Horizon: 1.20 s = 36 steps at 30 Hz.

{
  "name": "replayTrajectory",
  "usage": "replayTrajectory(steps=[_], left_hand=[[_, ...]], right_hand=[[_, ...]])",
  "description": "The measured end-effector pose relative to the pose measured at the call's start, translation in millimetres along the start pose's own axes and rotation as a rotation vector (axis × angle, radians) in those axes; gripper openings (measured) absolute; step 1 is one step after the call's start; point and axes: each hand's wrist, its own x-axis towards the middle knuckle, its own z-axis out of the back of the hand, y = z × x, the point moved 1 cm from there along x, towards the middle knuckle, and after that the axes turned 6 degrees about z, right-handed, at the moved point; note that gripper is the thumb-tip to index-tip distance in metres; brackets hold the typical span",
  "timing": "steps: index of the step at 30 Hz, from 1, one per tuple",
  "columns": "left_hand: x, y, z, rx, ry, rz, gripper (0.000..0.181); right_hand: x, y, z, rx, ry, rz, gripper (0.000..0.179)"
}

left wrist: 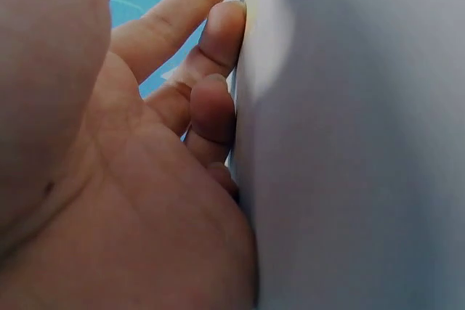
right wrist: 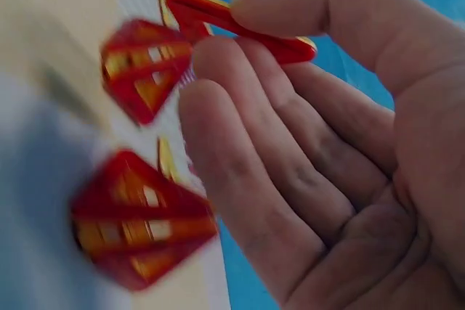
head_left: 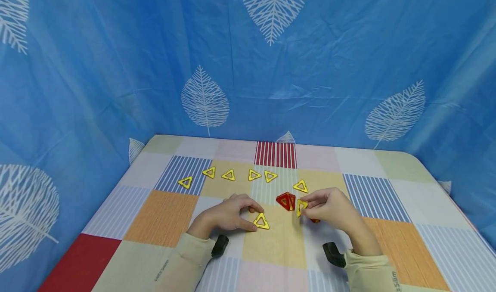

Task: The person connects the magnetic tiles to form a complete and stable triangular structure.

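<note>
Flat on the cloth lies a yellow triangle tile point(head_left: 265, 226), its left side between the thumb and index finger of my left hand point(head_left: 232, 214). The left wrist view shows the other fingers bent, resting at the tabletop. My right hand point(head_left: 333, 208) pinches another triangle tile point(head_left: 299, 209), raised and tilted; from below its red face point(right wrist: 272, 43) shows between thumb and fingertips. Just left of that hand sits a red-and-yellow faceted shape point(head_left: 286, 200). A second such shape point(head_left: 315, 221) is mostly hidden under the right hand; the right wrist view shows both shapes.
Several yellow triangle tiles, among them one at the left point(head_left: 185, 182) and one at the right point(head_left: 300, 186), lie in a loose row farther back. The table wears a patchwork cloth point(head_left: 162, 219). Blue leaf-print curtains point(head_left: 329, 89) hang behind and at both sides.
</note>
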Motion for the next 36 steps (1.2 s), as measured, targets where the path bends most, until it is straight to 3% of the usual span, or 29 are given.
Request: replayTrajectory(steps=[4,8,18,29,36], left_hand=[[-0.2,-1.7,-1.0,0.015,0.004,0.012,0.039],[0.4,-2.4,-0.7,0.032,0.008,0.032,0.038],[2.5,-4.5,-3.4,0.066,0.005,0.044,0.038],[2.5,-5.4,-3.5,0.045,-0.001,0.054,0.036],[1.3,-5.6,-3.4,0.035,-0.006,0.042,0.033]], right_hand=[[5.5,3.6,-18.8,0.019,0.102,0.060,0.026],[10.0,4.8,-32.5,0.039,0.154,0.076,0.026],[14.0,1.0,-47.8,0.053,0.206,0.056,0.023],[16.5,1.8,-61.4,0.019,0.196,0.145,0.025],[16.6,3.2,-69.0,0.079,0.215,0.132,0.039]])
